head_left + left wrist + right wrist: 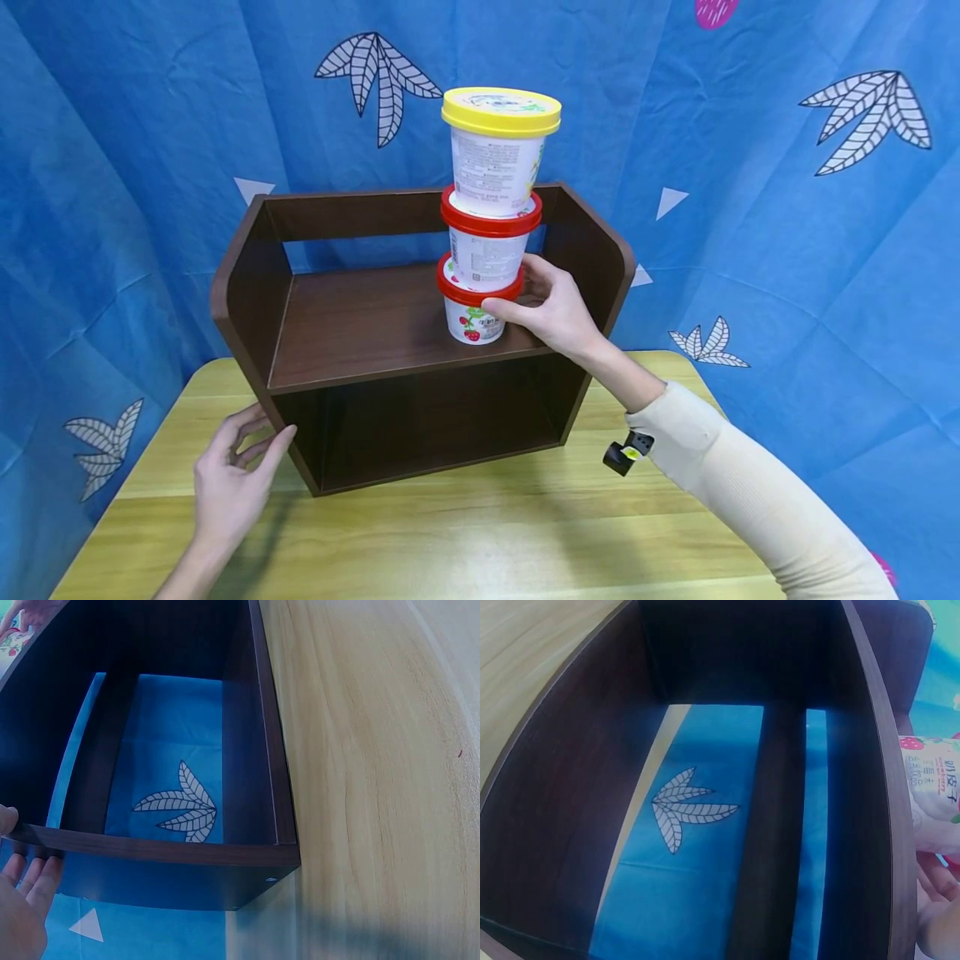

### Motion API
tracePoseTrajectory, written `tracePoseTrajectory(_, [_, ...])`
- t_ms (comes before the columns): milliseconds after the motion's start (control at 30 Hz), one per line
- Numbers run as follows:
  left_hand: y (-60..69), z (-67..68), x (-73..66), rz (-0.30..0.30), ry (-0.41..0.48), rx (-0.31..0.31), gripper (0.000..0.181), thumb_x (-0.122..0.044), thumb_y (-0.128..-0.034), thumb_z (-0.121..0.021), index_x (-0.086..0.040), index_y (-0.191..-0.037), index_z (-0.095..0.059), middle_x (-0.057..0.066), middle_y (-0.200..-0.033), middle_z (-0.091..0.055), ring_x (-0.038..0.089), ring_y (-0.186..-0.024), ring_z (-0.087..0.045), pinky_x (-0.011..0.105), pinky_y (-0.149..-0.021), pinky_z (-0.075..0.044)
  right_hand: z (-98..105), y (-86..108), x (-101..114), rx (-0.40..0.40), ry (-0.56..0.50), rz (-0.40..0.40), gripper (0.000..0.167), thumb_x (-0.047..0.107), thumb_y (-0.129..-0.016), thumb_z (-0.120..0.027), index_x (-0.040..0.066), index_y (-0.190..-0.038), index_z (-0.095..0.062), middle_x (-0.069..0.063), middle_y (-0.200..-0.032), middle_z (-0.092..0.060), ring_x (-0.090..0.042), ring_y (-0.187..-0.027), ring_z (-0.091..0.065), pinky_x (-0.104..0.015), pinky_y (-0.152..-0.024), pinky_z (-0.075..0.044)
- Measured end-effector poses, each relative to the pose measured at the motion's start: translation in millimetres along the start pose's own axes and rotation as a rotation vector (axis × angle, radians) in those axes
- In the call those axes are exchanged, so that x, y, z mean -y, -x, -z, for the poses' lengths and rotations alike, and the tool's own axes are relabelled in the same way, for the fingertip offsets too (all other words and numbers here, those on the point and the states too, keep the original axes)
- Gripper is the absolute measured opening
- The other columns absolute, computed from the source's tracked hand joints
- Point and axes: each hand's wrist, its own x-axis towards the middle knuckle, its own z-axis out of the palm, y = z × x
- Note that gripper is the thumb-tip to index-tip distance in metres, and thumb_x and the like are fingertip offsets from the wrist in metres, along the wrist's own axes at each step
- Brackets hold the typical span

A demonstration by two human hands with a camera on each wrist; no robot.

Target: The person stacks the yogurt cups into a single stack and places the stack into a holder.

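Observation:
Three white paper tubs stand stacked near the right end of a dark brown shelf's point(352, 325) upper board. The bottom tub point(468, 325) and middle tub point(487, 254) have red lids; the larger top tub point(495, 167) has a yellow one. My right hand point(558, 308) grips the bottom tub from the right, thumb in front and the other fingers mostly hidden behind. The left hand point(232, 479) pinches the edge of the shelf's left side panel, low down. In the left wrist view the thumb and fingers of that hand point(22, 915) straddle the panel edge.
The two-level shelf stands on a light wooden table point(450, 542), set slightly askew. Behind it hangs a blue curtain point(750, 250) with leaf prints. A small black camera point(618, 457) hangs at my right wrist by the cream sleeve point(750, 483).

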Motion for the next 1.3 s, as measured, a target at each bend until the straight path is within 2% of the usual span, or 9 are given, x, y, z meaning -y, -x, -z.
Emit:
tracePoseTrajectory(100, [-1.0, 0.0, -0.4, 0.010, -0.005, 0.001, 0.041, 0.018, -0.0829, -0.077, 0.008, -0.122, -0.069, -0.024, -0.107, -0.069, -0.009, -0.101, -0.068, 0.007, -0.083, -0.058, 0, -0.7, 0, 0.000, 0.001, -0.006, 0.064, 0.019, -0.090, -0.081, 0.010, -0.148, -0.054, -0.013, -0.140, -0.068, -0.028, -0.118, -0.071, -0.049, -0.102, -0.061])
tracePoseTrajectory(233, [-2.0, 0.4, -0.4, 0.015, -0.001, 0.004, 0.042, 0.018, -0.0828, -0.077, 0.008, -0.123, -0.069, -0.024, -0.107, -0.069, -0.008, -0.100, -0.068, 0.007, -0.082, -0.058, 0, 0.7, 1, -0.011, 0.024, -0.033, 0.066, 0.019, -0.091, -0.081, 0.012, -0.149, -0.052, -0.011, -0.142, -0.067, -0.028, -0.120, -0.070, -0.047, -0.103, -0.061])
tracePoseTrajectory(467, [-0.4, 2.3, -0.3, 0.019, -0.001, -0.002, 0.039, 0.017, -0.0822, -0.078, 0.008, -0.119, -0.071, -0.024, -0.103, -0.071, -0.008, -0.096, -0.070, 0.007, -0.081, -0.058, 3, 10.3, 3, -0.044, 0.051, -0.084, 0.070, 0.018, -0.089, -0.081, 0.014, -0.153, -0.050, -0.010, -0.142, -0.067, -0.028, -0.121, -0.069, -0.049, -0.104, -0.059])
tracePoseTrajectory(800, [0.2, 5.2, -6.9, -0.006, 0.002, -0.021, 0.032, 0.016, -0.0851, -0.075, 0.009, -0.116, -0.071, -0.028, -0.102, -0.072, -0.010, -0.094, -0.070, 0.007, -0.079, -0.058, 8, 35.0, 5, -0.124, 0.015, -0.101, 0.064, 0.014, -0.092, -0.078, 0.011, -0.150, -0.053, -0.015, -0.136, -0.070, -0.031, -0.118, -0.072, -0.023, -0.089, -0.063])
tracePoseTrajectory(900, [1.1, 5.2, -7.9, -0.033, 0.027, -0.039, 0.030, 0.019, -0.0849, -0.074, 0.012, -0.114, -0.071, -0.028, -0.103, -0.073, -0.010, -0.093, -0.071, 0.007, -0.078, -0.058, 10, 45.7, 6, -0.138, 0.019, -0.086, 0.062, 0.013, -0.092, -0.078, 0.009, -0.149, -0.054, -0.016, -0.136, -0.071, -0.025, -0.116, -0.073, -0.021, -0.090, -0.062])
tracePoseTrajectory(1033, [2.5, 4.5, -7.6, -0.130, 0.121, -0.069, 0.027, 0.025, -0.0822, -0.070, 0.019, -0.109, -0.068, -0.019, -0.101, -0.077, -0.005, -0.091, -0.072, 0.007, -0.077, -0.058, 12, 61.5, 7, -0.167, 0.014, -0.057, 0.058, 0.010, -0.092, -0.078, 0.009, -0.146, -0.057, -0.017, -0.135, -0.072, -0.012, -0.111, -0.074, -0.019, -0.094, -0.061])
tracePoseTrajectory(1133, [3.2, 2.6, -7.7, -0.197, 0.186, -0.084, 0.025, 0.027, -0.0806, -0.068, 0.023, -0.105, -0.067, -0.012, -0.100, -0.078, -0.002, -0.091, -0.073, 0.007, -0.076, -0.058, 13, 73.5, 5, -0.187, 0.013, -0.029, 0.055, 0.005, -0.092, -0.078, 0.008, -0.144, -0.059, -0.019, -0.133, -0.072, -0.008, -0.110, -0.074, -0.018, -0.094, -0.060])
tracePoseTrajectory(1300, [5.7, -1.0, -13.4, -0.223, 0.175, -0.057, 0.025, 0.025, -0.0809, -0.070, 0.021, -0.106, -0.069, -0.015, -0.102, -0.078, -0.004, -0.090, -0.073, 0.007, -0.078, -0.057, 13, 94.7, 0, -0.206, 0.050, 0.019, 0.053, -0.001, -0.091, -0.077, 0.003, -0.141, -0.060, -0.021, -0.130, -0.072, -0.006, -0.111, -0.074, -0.017, -0.093, -0.061])
